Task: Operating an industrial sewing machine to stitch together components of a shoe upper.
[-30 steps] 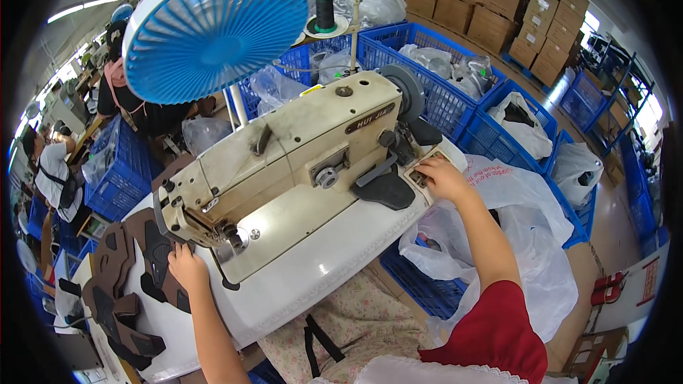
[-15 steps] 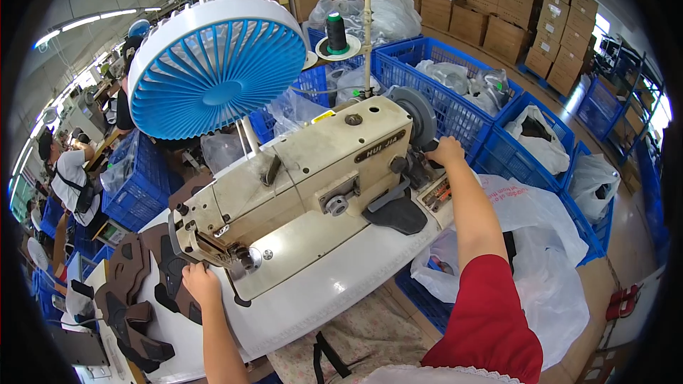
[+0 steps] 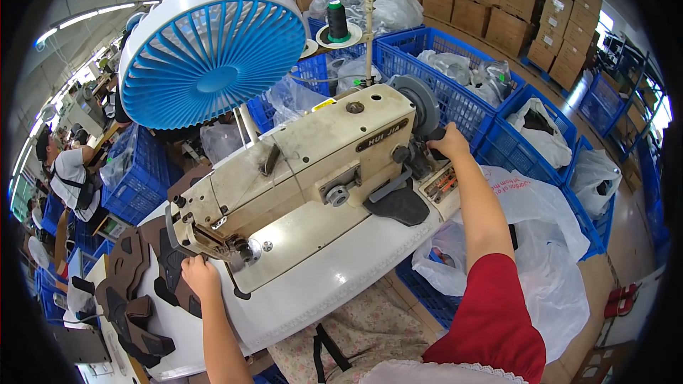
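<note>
A cream-coloured sewing machine [image 3: 306,146] stands on a white table [image 3: 313,313] before me. My left hand [image 3: 201,276] is at its needle end, fingers bent over the edge of a dark brown cut piece [image 3: 171,263] with black parts. That piece runs in beside the needle area [image 3: 245,250]; where they meet is hard to make out. At the machine's right end, my right hand [image 3: 451,144] is closed at the lower edge of the grey handwheel [image 3: 421,103]. Its fingertips are partly hidden. More brown pieces [image 3: 124,270] lie overlapped on the left.
A blue-and-white fan [image 3: 217,78] hangs over the machine's left side. Behind stands a dark thread cone [image 3: 336,21]. Blue crates [image 3: 455,107] with plastic bags line the back and right. A white bag [image 3: 541,242] sits beside my right arm. A person [image 3: 71,178] works far left.
The whole view has shifted slightly, with the machine a little higher in the picture. Both hands keep to the same places, the right one moved only a little at the handwheel.
</note>
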Demonstrator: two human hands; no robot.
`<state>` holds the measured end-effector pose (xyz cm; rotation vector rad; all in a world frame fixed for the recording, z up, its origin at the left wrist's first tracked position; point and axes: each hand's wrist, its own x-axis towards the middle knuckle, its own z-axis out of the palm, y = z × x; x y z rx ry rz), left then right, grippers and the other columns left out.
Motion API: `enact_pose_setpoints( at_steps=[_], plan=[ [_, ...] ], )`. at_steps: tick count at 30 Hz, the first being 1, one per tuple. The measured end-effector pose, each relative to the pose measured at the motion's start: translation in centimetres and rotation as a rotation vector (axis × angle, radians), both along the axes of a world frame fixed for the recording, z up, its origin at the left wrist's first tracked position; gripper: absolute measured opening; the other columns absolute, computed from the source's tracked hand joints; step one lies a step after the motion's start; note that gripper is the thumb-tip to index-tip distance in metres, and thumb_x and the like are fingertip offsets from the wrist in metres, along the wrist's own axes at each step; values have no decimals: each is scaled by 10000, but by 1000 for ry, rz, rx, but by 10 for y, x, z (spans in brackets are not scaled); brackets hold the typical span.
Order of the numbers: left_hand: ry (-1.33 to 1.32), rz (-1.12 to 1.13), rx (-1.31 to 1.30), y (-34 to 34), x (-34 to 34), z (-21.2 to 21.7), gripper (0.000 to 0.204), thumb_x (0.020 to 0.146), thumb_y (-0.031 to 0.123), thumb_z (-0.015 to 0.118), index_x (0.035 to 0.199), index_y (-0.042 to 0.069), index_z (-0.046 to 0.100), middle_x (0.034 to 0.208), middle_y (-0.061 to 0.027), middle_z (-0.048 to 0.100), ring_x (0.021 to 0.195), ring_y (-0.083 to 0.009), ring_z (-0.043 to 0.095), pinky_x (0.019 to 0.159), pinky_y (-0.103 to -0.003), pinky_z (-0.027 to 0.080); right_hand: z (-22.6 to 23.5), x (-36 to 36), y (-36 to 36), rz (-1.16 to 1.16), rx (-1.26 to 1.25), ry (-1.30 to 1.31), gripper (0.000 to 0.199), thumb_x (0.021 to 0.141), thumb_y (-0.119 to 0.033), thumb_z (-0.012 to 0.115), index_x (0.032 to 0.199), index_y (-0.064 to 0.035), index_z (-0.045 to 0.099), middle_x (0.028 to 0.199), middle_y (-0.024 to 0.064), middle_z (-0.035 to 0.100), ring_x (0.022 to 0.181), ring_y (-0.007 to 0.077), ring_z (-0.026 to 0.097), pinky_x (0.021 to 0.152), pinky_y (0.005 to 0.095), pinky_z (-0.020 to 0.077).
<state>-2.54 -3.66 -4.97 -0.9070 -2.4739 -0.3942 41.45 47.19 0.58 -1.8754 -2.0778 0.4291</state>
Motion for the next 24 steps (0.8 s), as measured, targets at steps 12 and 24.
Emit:
enact_pose_setpoints(
  at_steps=[12,24],
  plan=[
    [12,-1,-14,-2,-1,-3,200,761,64,550,911,-15,656,1063,-127,665,1067,-352,545,885,-471,418,5,6,-3,-3,-6,39,753,564,-490,799,1127,-42,579,1160,202,644,1079,340,628,898,418,476],
    [-94,-79,-22,4,-22,5,267,807,135,550,1010,3,663,1022,-204,676,956,-391,613,822,-486,495,-4,55,27,-46,286,484,715,699,-491,791,1096,72,602,1020,220,663,957,308,640,863,374,493]
  ],
)
